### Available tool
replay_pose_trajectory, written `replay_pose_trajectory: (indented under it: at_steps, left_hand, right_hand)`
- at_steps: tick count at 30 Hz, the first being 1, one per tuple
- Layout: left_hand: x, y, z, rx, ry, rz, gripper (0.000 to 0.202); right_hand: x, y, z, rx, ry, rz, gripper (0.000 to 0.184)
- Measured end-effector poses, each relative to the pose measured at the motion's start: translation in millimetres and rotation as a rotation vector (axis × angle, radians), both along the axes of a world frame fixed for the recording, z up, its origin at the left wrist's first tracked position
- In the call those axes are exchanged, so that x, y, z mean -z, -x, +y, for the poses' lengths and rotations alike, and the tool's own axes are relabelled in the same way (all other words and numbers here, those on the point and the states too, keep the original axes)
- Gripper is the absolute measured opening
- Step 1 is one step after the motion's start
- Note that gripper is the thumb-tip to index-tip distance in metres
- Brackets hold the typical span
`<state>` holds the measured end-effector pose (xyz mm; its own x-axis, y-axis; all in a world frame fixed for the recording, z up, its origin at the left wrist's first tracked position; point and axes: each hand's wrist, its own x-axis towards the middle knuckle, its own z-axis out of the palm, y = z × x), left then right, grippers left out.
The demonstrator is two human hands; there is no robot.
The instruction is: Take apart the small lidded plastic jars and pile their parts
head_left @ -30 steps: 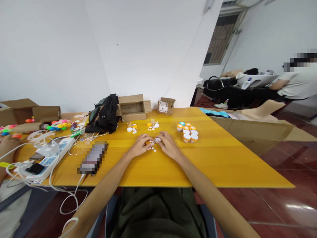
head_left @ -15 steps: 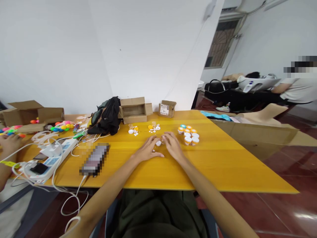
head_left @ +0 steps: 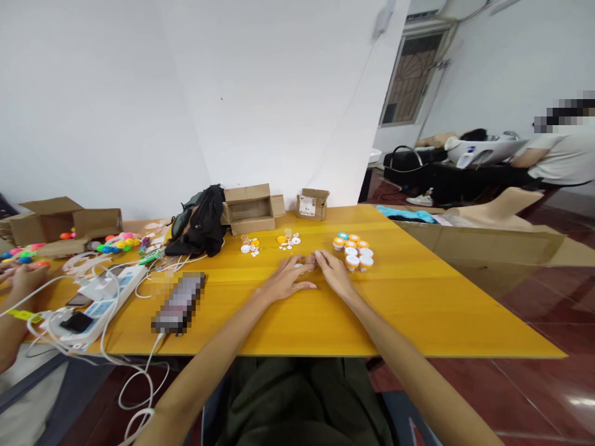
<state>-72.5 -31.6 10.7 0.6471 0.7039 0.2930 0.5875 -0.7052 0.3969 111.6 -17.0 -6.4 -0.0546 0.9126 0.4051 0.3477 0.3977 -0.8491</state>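
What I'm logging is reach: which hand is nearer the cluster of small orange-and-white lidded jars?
Right. The right hand lies just left of the cluster of small orange-and-white lidded jars, close beside it; the left hand rests farther left on the yellow table.

Legible text: none.
Small cardboard box (head_left: 312,204), far edge of the table: a white printed label (head_left: 304,205) on its front, dark print too small to read.
White power strip (head_left: 103,291), left end of the table: blue markings on its face, too blurred to read.
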Motion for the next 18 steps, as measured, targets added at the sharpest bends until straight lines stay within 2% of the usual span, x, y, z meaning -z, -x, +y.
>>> replay_pose_trajectory:
  at_steps: [4,8,13,15,18]
  left_hand:
    - [-1.6,0,-4,0.052,-0.037,0.047,0.036]
    - [-1.7,3,-8,0.070,-0.039,0.034,0.032]
    - [-0.4,12,-17,0.092,0.004,-0.003,0.032]
    - [0.4,13,-20,0.097,0.017,-0.018,0.034]
    - [0.8,13,-22,0.104,0.030,-0.044,0.034]
  right_hand:
    - [1.7,-3,14,0.009,0.015,-0.033,0.041]
    - [0.6,3,48,-0.001,-0.055,-0.186,0.039]
    - [-0.2,12,85,-0.058,-0.144,-0.456,0.075]
    - [0.3,13,87,-0.064,-0.184,-0.504,0.066]
    - [-0.1,12,79,-0.089,-0.297,-0.544,0.031]
